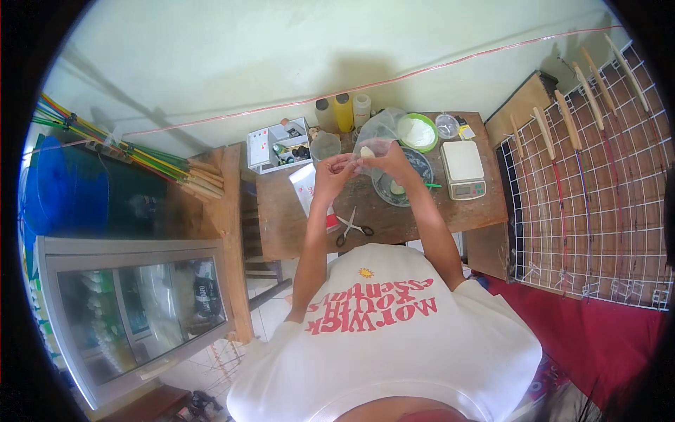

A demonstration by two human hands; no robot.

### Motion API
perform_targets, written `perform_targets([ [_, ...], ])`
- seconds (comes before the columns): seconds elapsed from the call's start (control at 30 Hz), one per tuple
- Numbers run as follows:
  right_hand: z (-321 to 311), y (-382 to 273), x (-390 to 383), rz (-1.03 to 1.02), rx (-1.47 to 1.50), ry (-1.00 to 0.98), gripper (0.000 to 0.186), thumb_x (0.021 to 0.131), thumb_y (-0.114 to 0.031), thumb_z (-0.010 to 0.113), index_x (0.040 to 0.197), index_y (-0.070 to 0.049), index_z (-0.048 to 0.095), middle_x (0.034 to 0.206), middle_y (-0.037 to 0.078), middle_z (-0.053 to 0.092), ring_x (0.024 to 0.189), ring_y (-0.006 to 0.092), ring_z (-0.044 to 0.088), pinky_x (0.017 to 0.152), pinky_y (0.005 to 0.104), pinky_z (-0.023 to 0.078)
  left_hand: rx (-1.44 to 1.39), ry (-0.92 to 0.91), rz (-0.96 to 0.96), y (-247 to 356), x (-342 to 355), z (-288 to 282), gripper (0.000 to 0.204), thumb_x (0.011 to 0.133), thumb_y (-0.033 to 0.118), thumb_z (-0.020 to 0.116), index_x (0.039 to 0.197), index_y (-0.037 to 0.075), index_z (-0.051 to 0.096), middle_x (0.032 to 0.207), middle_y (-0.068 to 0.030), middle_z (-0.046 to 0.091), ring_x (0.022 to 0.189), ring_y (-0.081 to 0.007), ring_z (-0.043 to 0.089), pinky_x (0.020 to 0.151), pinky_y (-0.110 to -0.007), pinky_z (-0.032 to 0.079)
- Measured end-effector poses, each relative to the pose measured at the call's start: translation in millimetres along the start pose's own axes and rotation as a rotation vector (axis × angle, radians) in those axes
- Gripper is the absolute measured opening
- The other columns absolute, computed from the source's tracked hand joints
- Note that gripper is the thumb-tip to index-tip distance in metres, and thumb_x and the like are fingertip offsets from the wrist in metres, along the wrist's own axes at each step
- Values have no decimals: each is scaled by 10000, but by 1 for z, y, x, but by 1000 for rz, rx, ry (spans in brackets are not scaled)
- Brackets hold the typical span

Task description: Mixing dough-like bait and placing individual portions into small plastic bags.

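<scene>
Over the table, both my hands are raised close together at a clear plastic bag point(382, 129). A small pale lump point(366, 152), like dough, shows at the fingers, seemingly in the bag's lower end. My left hand point(337, 173) pinches the bag near its tip with bent fingers. My right hand point(391, 163) grips it beside the lump. Behind my right wrist stands a grey bowl point(426, 166), partly hidden, with a green handle point(433, 186) sticking out. A green bowl point(437, 135) of white powder sits farther back.
A white digital scale point(462, 162) stands at right. Scissors point(351, 226) and a white packet point(304, 184) lie nearer me on the wooden table point(281, 228). At back left are a white organizer box point(261, 151) and bottles point(343, 112). A wire rack point(598, 211) flanks the right side.
</scene>
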State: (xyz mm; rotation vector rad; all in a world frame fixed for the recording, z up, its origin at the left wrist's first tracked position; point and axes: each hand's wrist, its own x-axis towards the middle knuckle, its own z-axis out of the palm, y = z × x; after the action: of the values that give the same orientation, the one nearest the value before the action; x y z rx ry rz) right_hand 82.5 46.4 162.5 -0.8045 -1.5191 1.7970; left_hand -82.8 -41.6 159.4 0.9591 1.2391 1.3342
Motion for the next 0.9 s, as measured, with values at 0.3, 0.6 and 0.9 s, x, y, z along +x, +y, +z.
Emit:
perform_targets([
  [0.3,1,-26,-14,115,-36,-31,364,729,-125,743,1038,43,651,931,77,679,831,109,631,748,249,494,-25,-85,-8,-7,1,-8,347,858,86,643,1174,-38,573,955,-75,677,856,-110,637,768,-230,507],
  [0.6,-9,-15,-15,46,-154,-84,295,750,-164,739,977,16,682,885,62,681,815,94,622,732,244,493,100,28,-27,2,2,9,232,893,206,618,1029,26,670,786,22,629,680,-33,516,595,-196,397],
  [0.9,2,4,-13,127,176,134,274,877,-231,644,997,15,652,917,60,660,827,106,615,706,254,514,-22,191,-65,-2,1,15,216,896,234,623,962,34,671,773,35,624,657,-22,503,567,-193,376],
])
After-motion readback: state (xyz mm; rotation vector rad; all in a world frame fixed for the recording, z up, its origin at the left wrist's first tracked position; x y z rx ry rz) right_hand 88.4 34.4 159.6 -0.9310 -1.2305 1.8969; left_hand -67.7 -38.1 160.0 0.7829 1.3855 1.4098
